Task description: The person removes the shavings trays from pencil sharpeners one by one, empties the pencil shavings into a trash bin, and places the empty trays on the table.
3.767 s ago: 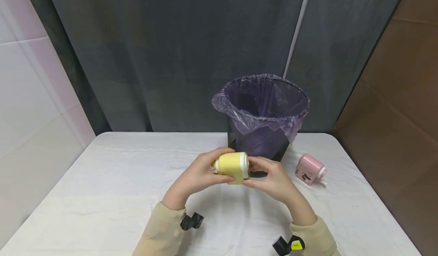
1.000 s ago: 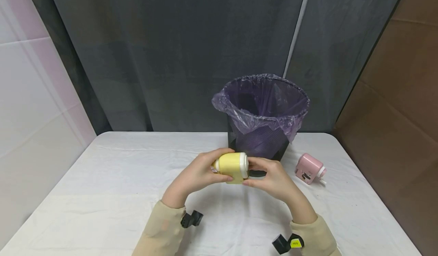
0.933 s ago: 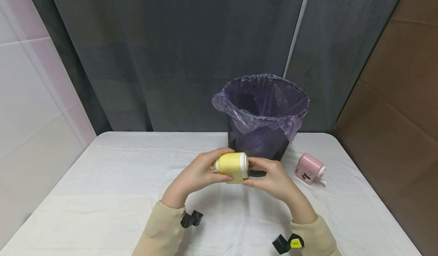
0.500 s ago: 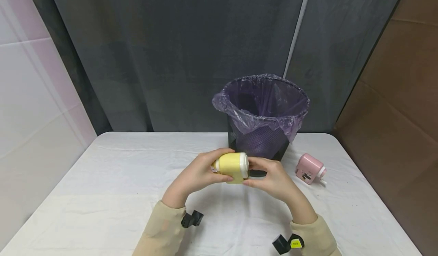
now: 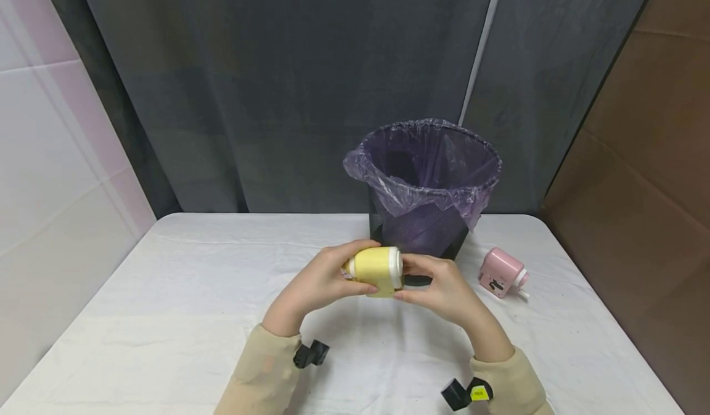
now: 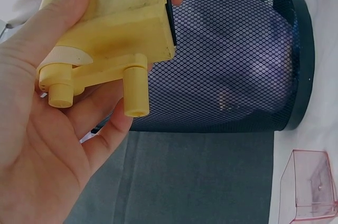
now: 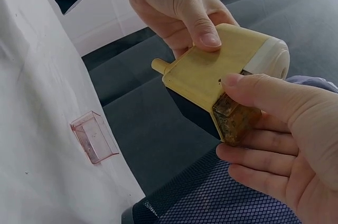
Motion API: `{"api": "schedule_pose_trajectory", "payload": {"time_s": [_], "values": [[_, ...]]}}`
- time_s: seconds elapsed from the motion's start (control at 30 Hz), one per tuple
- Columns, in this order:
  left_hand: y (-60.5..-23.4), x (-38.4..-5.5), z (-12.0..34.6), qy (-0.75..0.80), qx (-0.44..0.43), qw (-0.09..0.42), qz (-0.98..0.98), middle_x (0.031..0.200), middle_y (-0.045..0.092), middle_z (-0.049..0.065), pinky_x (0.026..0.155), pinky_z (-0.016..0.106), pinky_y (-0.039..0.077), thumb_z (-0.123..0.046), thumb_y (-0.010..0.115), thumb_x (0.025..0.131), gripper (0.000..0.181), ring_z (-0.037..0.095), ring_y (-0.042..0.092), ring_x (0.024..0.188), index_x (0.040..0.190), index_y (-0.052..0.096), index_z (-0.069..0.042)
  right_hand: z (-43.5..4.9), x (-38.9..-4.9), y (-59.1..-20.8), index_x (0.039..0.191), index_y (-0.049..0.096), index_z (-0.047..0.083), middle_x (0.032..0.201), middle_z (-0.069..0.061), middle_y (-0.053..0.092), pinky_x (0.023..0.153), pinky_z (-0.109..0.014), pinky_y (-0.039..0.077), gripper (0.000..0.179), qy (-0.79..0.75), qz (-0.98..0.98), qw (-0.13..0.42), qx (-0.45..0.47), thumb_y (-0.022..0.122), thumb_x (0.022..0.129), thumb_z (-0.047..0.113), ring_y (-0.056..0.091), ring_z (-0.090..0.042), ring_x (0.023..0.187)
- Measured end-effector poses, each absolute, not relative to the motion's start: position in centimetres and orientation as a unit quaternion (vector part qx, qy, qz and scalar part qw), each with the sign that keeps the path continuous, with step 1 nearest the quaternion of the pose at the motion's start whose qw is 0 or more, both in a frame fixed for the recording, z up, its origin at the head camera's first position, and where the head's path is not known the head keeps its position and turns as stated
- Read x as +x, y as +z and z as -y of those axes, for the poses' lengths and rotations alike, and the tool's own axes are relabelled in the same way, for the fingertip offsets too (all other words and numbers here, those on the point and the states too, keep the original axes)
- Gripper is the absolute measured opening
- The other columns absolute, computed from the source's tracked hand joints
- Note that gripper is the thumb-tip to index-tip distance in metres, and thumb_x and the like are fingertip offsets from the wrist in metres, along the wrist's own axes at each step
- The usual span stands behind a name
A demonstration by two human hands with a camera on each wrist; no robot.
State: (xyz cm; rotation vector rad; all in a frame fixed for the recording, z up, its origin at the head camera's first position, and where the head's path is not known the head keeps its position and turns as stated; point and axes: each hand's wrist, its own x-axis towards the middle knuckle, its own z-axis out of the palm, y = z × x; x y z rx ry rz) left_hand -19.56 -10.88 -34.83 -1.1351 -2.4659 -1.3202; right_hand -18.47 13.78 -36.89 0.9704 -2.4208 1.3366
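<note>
I see nothing shift mid-frame — work seems paused: left hand (image 5: 320, 283) grips the yellow, boxy plastic sharpener (image 5: 373, 268), right hand (image 5: 444, 287) pinches its edge.

In the head view we get bright, even light on the desk (image 5: 166, 316), with soft, faint shadows below the hands (image 5: 318, 282), so the light seems to come from above. The dark curtain (image 5: 310, 94) reads dim, while small glints catch on the purple bag (image 5: 388, 196). We see the pale side wall (image 5: 61, 156) slant outward, as through a wide lens. Both wrist views look greyer and duller to us, though we make out the bin's mesh (image 6: 227, 55) crisply in the left one.
</note>
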Motion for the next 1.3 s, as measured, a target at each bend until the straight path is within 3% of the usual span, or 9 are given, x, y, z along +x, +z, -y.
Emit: {"api": "schedule_pose_trajectory", "payload": {"time_s": [1.3], "values": [[-34.71,-19.52,11.02,-0.434,-0.369,0.057,0.82,0.106,0.064,-0.004,0.075,0.032,0.049,-0.017,0.086,0.071,0.064,0.013,0.057,0.085,0.129,0.058,-0.015,-13.65,-18.5,-36.92,0.119,0.064,-0.001,0.111,-0.009,0.068,0.084,-0.034,0.051,0.054,0.467,0.812,0.106,0.333,0.085,0.07,0.01,0.067,-0.017,0.092]]}}
